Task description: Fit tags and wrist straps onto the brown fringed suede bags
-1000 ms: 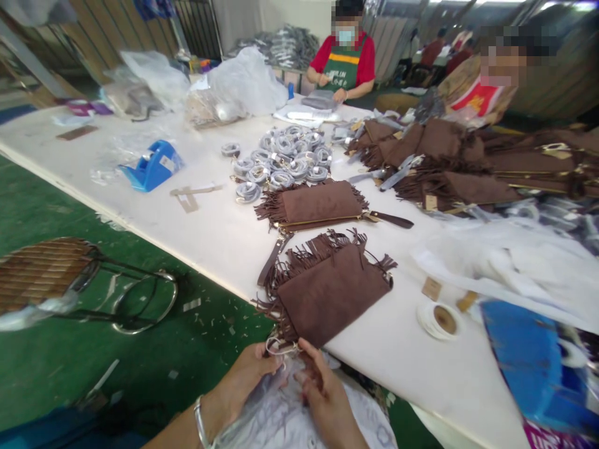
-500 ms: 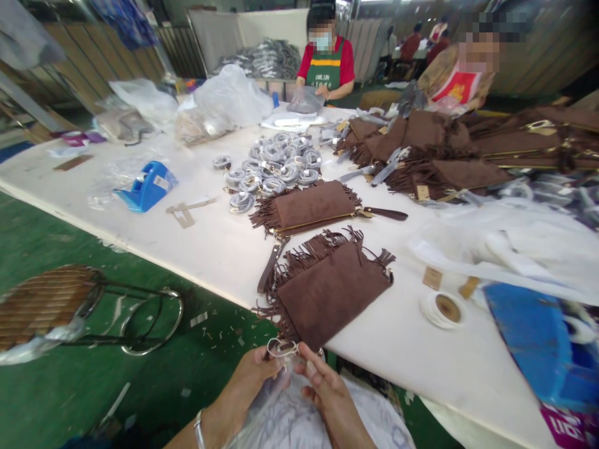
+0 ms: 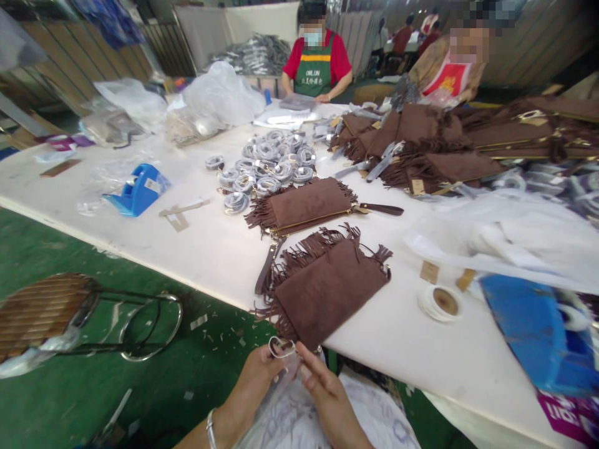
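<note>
At the table's near edge, my left hand [image 3: 256, 374] pinches a thin pale cord bent into a small loop [image 3: 281, 357]. The fingertips of my right hand [image 3: 326, 388] close on the right end of that loop; its other fingers are partly extended. Sheer clear plastic hangs below the fingers, over my lap. Just beyond them lies a dark brown fringed clutch bag [image 3: 332, 290], its lower corner close to my fingertips. A second fringed clutch bag [image 3: 311, 204] with a wrist strap rests behind it. Whatever lies inside my left palm is hidden.
Coiled grey wrapped straps [image 3: 266, 165] lie mid-table. Brown bags are piled [image 3: 430, 137] at the right. Blue tape dispensers stand left [image 3: 140, 190] and right [image 3: 528, 337], near a white tape roll [image 3: 438, 304]. A stool [image 3: 47, 312] is at left. A co-worker [image 3: 318, 65] stands opposite.
The view has shifted slightly. My hands stay together at the cord, whose loop looks rounder and more upright. The co-worker opposite has lowered a plastic-wrapped item onto the table.
</note>
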A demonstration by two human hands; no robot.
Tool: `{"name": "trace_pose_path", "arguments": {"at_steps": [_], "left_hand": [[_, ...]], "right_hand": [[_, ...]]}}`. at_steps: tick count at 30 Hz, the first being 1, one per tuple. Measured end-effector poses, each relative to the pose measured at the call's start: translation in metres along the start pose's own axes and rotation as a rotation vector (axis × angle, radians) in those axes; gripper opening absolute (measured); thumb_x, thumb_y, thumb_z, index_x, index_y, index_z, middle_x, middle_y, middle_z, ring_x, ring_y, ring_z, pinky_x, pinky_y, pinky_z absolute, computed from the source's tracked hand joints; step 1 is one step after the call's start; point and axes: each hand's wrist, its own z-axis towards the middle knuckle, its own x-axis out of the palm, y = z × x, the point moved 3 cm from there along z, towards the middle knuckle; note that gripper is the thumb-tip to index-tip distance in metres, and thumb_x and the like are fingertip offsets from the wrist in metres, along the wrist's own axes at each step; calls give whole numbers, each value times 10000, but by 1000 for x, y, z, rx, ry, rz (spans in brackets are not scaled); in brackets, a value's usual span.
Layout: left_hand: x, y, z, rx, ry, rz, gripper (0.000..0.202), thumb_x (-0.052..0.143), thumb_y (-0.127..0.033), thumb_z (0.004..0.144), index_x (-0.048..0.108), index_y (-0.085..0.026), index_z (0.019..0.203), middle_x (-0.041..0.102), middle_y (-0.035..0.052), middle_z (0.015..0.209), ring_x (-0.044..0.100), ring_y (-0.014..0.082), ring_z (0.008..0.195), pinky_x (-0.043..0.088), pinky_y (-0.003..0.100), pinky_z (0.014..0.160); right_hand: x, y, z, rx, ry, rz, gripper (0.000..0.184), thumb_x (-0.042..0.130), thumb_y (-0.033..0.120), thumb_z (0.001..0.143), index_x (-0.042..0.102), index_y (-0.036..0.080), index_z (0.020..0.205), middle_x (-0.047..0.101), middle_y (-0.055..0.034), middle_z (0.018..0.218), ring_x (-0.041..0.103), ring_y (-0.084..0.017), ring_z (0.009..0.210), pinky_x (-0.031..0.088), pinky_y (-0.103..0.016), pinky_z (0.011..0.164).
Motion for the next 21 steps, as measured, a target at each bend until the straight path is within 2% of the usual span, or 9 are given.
{"name": "trace_pose_path", "arguments": {"at_steps": [6,9,11,15,18,21], "left_hand": [[10,-8,4,40,-6,-8,513,757,-552,627,699,-110,883,674,94,805,599,264,793,455,318,723],[13,-7,11,72,-10,2,454,764,-509,638,704,-121,867,683,96,851,597,280,846,456,325,761],[15,-7,14,115,-4,13,416,759,-476,661,705,-128,880,685,98,876,593,270,843,456,326,773],[21,-10,15,141,16,5,384,773,-434,658,698,-135,887,684,95,867,594,248,812,462,316,773],[27,-13,12,121,59,-8,376,774,-444,664,682,-133,852,672,85,814,584,223,732,459,288,686],[27,-11,9,72,170,-54,358,700,-479,749,661,-129,812,646,72,731,552,181,636,428,268,617]], "right_hand": [[1,-1,-1,-84,8,-155,493,574,464,837,563,263,1287,513,-56,1375,411,-251,1315,239,-471,1134],[1,1,-4,-117,-16,-277,436,535,346,860,557,286,1291,505,-31,1384,408,-240,1316,229,-473,1139],[0,2,-5,-135,-45,-365,440,521,263,848,562,296,1285,525,-22,1365,439,-235,1289,272,-462,1122],[-2,5,-1,-154,-140,-479,417,523,183,806,631,293,1194,635,-26,1215,579,-233,1106,477,-377,937],[-3,10,4,-216,-195,-549,335,521,184,820,672,268,1107,693,-30,1051,635,-213,946,508,-314,835],[-1,16,8,-254,-201,-616,305,479,203,873,661,255,1112,708,-17,887,648,-175,763,505,-265,737]]}}
